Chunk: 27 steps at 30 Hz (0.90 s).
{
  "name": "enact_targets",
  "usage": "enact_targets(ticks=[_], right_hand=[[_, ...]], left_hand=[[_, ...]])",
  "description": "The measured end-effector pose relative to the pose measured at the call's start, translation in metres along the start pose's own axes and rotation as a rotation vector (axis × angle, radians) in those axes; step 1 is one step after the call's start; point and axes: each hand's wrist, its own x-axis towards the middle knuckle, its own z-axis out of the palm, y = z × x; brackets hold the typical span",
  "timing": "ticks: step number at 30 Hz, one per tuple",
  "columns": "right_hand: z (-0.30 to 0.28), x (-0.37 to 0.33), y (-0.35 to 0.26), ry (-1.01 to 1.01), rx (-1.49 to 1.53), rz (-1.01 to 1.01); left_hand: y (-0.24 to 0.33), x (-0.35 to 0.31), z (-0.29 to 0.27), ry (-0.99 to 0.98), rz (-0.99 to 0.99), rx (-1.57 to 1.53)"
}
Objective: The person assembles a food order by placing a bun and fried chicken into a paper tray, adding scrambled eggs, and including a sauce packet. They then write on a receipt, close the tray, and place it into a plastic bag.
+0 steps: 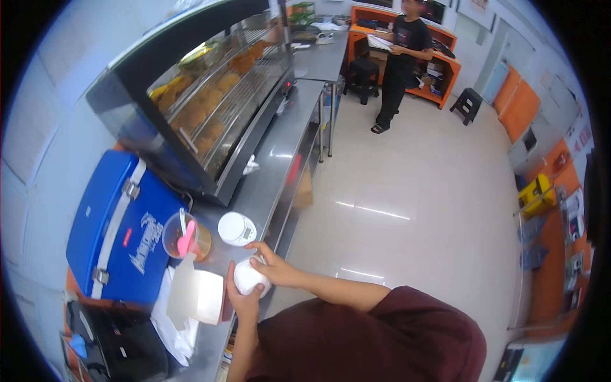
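Both my hands close around a white rounded bundle (250, 275), whose contents I cannot make out. My left hand (243, 300) wraps its left and near side, thumb laid on it. From the right, my right hand (275, 267) grips the same bundle, with its fingers over the far edge. Just left of my hands stands an open paper food box (207, 297), its flap raised. Beyond my hands sits a small white kitchen scale (235, 228) with a little display. A clear tub (202, 245) of brownish contents holds a pink spoon (186, 238) and a white-handled utensil.
A glass food warmer (219, 108) with fried pieces stands on the steel counter (270, 167). A blue cooler box (121, 229) and a black case (121, 347) are at left. White sheets lie under the food box. Across the floor, a person (404, 57) stands holding papers, near black stools (468, 105).
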Motion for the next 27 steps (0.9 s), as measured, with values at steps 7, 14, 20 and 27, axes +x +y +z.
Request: enact_targets(ticks=[7,14,20,27], right_hand=[[-0.027,0.003,-0.017,-0.336,-0.216,0.006],[-0.015,0.004,-0.011,-0.386,-0.254,0.039],[0.001,0.007,-0.015,-0.369,-0.302,0.013],[0.017,0.003,0.012,-0.231,-0.200,0.080]], left_hand=[[-0.001,0.004,-0.030,-0.108,-0.127,-0.127],[-0.003,-0.007,-0.054,-0.148,-0.145,-0.163],[0.001,-0.012,-0.058,-0.134,-0.261,-0.114],[-0.003,-0.014,-0.061,-0.029,-0.351,-0.157]])
